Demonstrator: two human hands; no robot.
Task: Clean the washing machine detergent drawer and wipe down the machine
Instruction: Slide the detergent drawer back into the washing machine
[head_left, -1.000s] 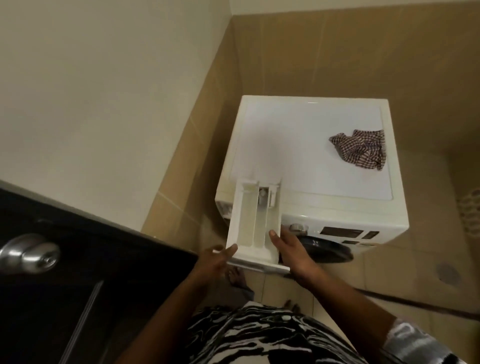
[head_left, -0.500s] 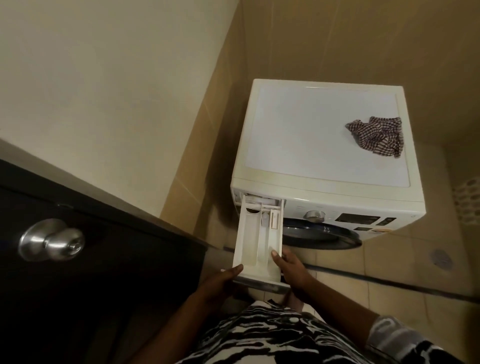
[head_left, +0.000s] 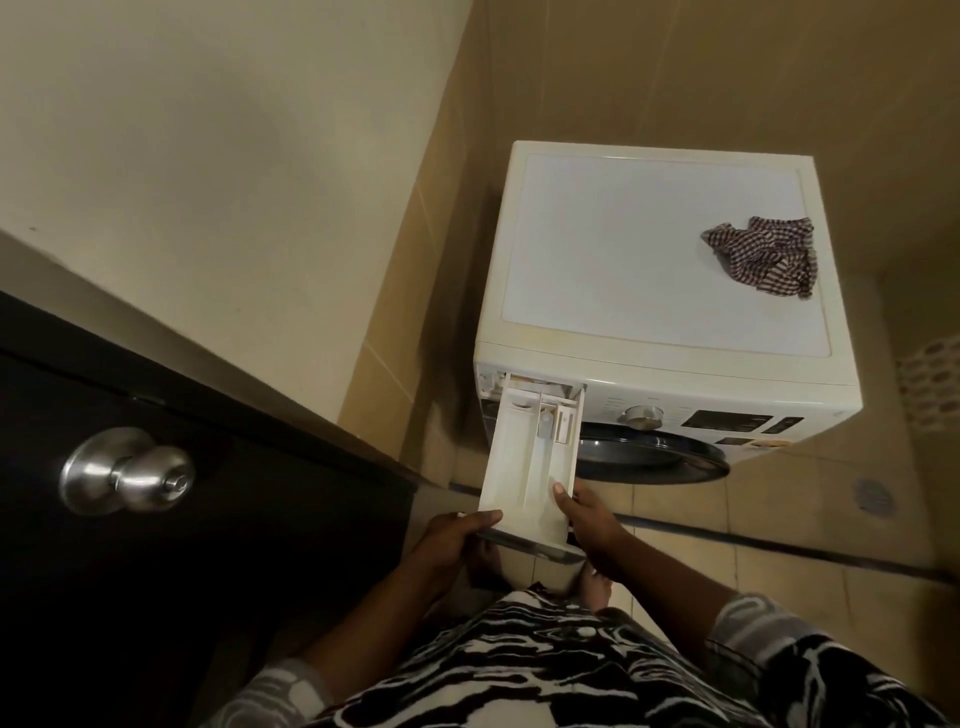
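A white front-loading washing machine (head_left: 649, 249) stands in a tiled corner. Its white detergent drawer (head_left: 524, 462) sticks far out of the slot at the machine's upper left front, its inner end still at the opening. My left hand (head_left: 457, 540) grips the drawer's front left corner. My right hand (head_left: 584, 525) holds the front right corner, thumb on the rim. A crumpled checked cloth (head_left: 763, 254) lies on the machine's top, toward the right. The drawer's compartments look bare.
A dark door (head_left: 218, 509) with a round metal knob (head_left: 124, 470) stands close at the left. Tiled walls enclose the machine at the left and back. A floor drain (head_left: 872, 496) sits at the right, beside a perforated basket (head_left: 935, 384) at the frame edge.
The drawer was up by the machine's top a second ago; now its inner end sits at the slot. Both hands kept their hold, and the view has pulled back from the machine.
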